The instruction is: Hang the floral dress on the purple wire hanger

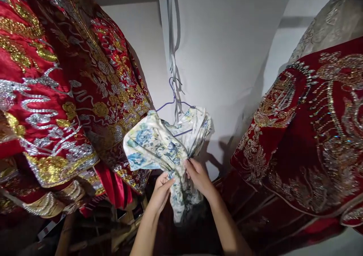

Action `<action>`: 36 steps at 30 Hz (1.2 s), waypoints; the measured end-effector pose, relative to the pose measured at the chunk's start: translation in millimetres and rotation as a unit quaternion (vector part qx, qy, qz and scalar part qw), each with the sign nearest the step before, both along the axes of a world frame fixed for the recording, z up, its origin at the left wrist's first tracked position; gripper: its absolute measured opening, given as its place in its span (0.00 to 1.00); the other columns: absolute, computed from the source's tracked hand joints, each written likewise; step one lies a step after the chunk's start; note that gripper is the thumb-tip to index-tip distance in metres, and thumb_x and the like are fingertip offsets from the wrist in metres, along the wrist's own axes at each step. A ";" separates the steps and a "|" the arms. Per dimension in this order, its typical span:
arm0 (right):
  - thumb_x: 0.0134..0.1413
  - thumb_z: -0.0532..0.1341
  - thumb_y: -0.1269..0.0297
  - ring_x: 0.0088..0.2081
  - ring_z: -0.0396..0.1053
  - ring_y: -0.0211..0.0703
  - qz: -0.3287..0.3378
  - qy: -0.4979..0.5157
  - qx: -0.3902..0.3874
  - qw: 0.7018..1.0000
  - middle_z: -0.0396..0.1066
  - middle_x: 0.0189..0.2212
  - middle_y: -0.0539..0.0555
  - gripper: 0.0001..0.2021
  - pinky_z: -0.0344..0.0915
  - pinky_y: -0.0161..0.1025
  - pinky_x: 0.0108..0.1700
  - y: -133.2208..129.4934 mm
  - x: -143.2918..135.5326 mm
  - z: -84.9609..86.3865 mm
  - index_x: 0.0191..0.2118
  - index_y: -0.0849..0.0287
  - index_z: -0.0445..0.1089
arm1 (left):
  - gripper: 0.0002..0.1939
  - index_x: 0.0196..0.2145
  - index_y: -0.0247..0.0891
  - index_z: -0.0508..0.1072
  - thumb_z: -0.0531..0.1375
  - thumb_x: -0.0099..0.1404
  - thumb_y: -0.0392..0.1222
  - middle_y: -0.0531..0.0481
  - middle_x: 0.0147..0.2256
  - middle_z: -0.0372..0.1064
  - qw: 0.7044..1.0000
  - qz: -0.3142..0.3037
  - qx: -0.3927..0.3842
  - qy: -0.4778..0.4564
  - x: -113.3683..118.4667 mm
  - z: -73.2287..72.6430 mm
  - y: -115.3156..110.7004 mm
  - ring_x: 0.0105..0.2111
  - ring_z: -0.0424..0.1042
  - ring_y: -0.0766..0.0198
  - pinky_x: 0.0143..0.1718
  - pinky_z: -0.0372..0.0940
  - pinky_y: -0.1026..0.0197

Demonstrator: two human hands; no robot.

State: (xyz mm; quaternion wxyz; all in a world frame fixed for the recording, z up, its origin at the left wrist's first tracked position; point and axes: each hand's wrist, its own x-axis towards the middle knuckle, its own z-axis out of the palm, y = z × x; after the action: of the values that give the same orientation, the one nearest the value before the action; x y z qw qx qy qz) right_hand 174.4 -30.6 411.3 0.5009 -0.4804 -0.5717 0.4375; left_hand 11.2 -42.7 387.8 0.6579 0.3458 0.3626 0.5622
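Observation:
A white garment with blue and yellow floral print (170,142) hangs from a thin purple hanger (166,104). The hanger's hook is caught on a pale strap (171,40) that runs down the wall. My left hand (163,191) pinches the left side of the garment's lower part, thumb on top. On the other side, my right hand (197,176) grips the gathered cloth a little higher, thumb in front. Below my hands the fabric narrows and drops into shadow. The fingers behind the cloth are partly hidden.
Red clothing with gold and silver embroidery (99,70) hangs close on the left. To the right hangs a dark red beaded garment (300,142), with a sheer pale one (331,21) behind it. A white wall (227,40) stands ahead.

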 end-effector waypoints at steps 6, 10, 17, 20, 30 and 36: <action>0.66 0.49 0.45 0.25 0.56 0.39 -0.028 -0.074 0.054 0.995 0.56 0.20 0.46 0.23 0.51 0.35 0.28 22.3 4.5 17.0 0.24 0.55 0.56 | 0.15 0.25 0.36 0.73 0.75 0.43 0.42 0.54 0.20 0.70 0.999 -0.020 -0.032 -0.036 13.0 -1.2 -1.1 0.23 0.70 0.64 0.30 0.64 0.63; 0.65 0.50 0.44 0.26 0.60 0.42 -0.042 -0.116 0.030 0.992 0.59 0.21 0.47 0.23 0.52 0.36 0.29 26.1 6.2 17.4 0.25 0.54 0.56 | 0.14 0.24 0.36 0.74 0.74 0.40 0.36 0.55 0.19 0.69 0.997 -0.029 -0.049 -0.047 9.4 5.0 3.9 0.25 0.73 0.60 0.36 0.68 0.58; 0.65 0.52 0.50 0.23 0.53 0.37 0.045 -0.037 0.020 0.998 0.54 0.21 0.45 0.20 0.51 0.36 0.28 23.9 0.3 16.2 0.25 0.55 0.54 | 0.12 0.30 0.35 0.77 0.70 0.44 0.33 0.47 0.27 0.76 0.991 -0.094 -0.056 -0.077 11.5 13.1 7.1 0.40 0.78 0.47 0.47 0.68 0.50; 0.64 0.53 0.53 0.23 0.55 0.37 0.044 -0.054 0.007 0.998 0.55 0.21 0.45 0.18 0.51 0.36 0.28 22.5 1.3 17.0 0.25 0.55 0.57 | 0.15 0.31 0.35 0.77 0.71 0.42 0.34 0.45 0.31 0.77 0.990 -0.090 -0.068 -0.079 17.8 8.0 6.4 0.41 0.77 0.46 0.47 0.68 0.49; 0.60 0.57 0.52 0.19 0.54 0.36 -0.020 0.008 -0.059 0.998 0.63 0.16 0.47 0.16 0.50 0.35 0.23 9.7 15.4 10.1 0.27 0.58 0.67 | 0.17 0.45 0.41 0.69 0.66 0.58 0.43 0.50 0.42 0.67 0.906 0.405 0.061 0.103 -2.1 -16.3 27.8 0.46 0.68 0.60 0.53 0.60 0.58; 0.59 0.60 0.51 0.20 0.58 0.37 0.031 0.002 -0.036 0.999 0.66 0.17 0.48 0.17 0.54 0.36 0.24 6.7 5.7 20.1 0.27 0.58 0.69 | 0.20 0.53 0.41 0.70 0.62 0.63 0.38 0.41 0.51 0.67 0.855 0.286 0.297 0.315 37.4 -2.2 9.6 0.55 0.65 0.52 0.58 0.57 0.53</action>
State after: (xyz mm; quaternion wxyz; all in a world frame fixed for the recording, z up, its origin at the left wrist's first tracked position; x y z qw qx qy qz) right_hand 180.2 -24.0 431.4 0.4702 -0.4792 -0.5695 0.4743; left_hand 48.6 -33.1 385.6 0.1848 0.5640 0.4493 0.6677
